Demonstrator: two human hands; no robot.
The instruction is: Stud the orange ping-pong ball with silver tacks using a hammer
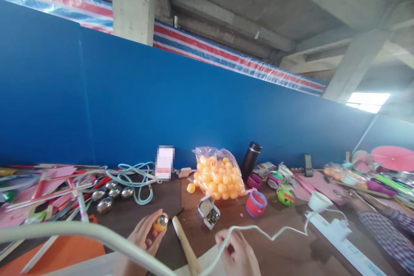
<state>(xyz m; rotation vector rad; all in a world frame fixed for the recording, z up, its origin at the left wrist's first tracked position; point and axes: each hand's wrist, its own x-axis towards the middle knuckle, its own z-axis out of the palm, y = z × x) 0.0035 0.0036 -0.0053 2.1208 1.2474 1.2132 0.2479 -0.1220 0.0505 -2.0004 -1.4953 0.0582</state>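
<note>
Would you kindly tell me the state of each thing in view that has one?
Box: open, small metal pieces inside.
Bag: filled with orange balls.
Flask: upright, lid on.
Power strip: a white plug in it.
Silver-and-orange ball: held in the left hand.
Right hand: fingers curled, contents unclear.

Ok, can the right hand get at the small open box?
Probably yes: the box sits just beyond the right hand, though the white cord crosses in front of its fingers in this view.
</note>
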